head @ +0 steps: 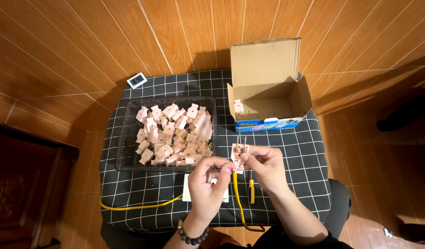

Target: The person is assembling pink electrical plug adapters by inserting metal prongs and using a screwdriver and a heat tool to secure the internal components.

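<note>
My right hand (264, 167) pinches an opened pale pink electrical plug (240, 152) with two metal prongs pointing away from me and copper contacts showing. My left hand (208, 182) holds the end of a yellow cable (239, 203) right at the plug's near edge, fingers closed on it. The cable runs down toward me and loops off to the left across the checked cloth. A clear plastic tray (129, 138) to the left holds several more pink plugs (173, 136).
An open cardboard box (268, 87) stands behind the hands with one pink plug (238, 106) inside. A yellow-handled screwdriver (251, 190) lies by my right wrist. A white card (187, 191) sits under my left hand. A small digital timer (137, 80) rests at the table's far left corner.
</note>
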